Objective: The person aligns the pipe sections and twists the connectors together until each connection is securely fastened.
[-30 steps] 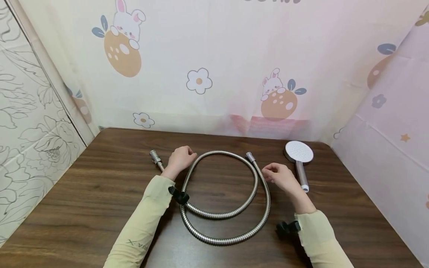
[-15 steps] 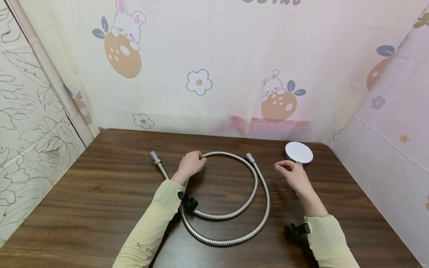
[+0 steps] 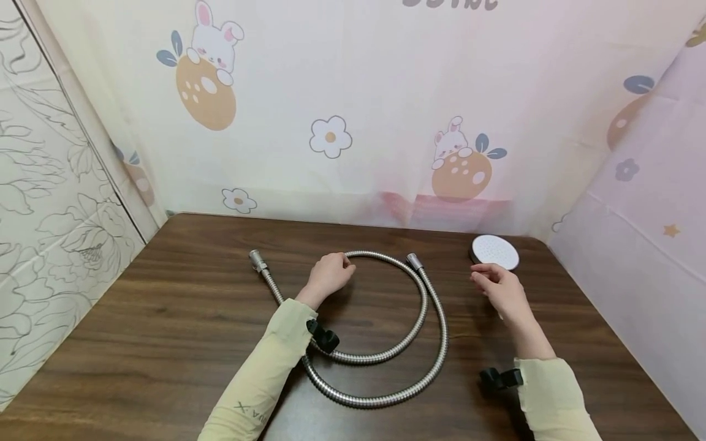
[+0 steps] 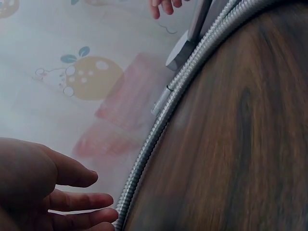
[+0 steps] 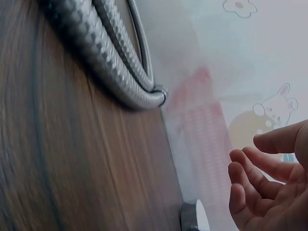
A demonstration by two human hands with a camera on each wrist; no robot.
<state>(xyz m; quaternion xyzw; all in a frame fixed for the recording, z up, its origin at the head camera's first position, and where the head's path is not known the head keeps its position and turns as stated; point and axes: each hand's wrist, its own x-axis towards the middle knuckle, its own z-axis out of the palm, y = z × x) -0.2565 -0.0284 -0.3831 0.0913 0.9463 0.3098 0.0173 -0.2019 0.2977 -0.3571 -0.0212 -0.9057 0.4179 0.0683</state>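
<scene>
A coiled metal shower hose [image 3: 375, 401] lies on the wooden table, one end fitting [image 3: 257, 260] at the left and the other end fitting [image 3: 413, 261] at the back right. My left hand [image 3: 329, 275] hovers over the left part of the coil, its fingers relaxed and holding nothing. In the left wrist view its fingers [image 4: 77, 202] are spread beside the hose [image 4: 159, 120]. A round white shower head [image 3: 494, 252] lies at the back right. My right hand [image 3: 501, 291] is over its handle and hides it. The right fingers [image 5: 250, 178] are loosely bent with nothing between them.
The brown wooden table [image 3: 182, 343] runs back to a patterned curtain [image 3: 375, 171]. Another patterned sheet [image 3: 651, 245] stands along the right side. A white panel with flower outlines [image 3: 55, 214] borders the left.
Both hands have moved to the right. The left has passed over the hose's left side, and the right has gone from beside the hose to over the shower head's handle.
</scene>
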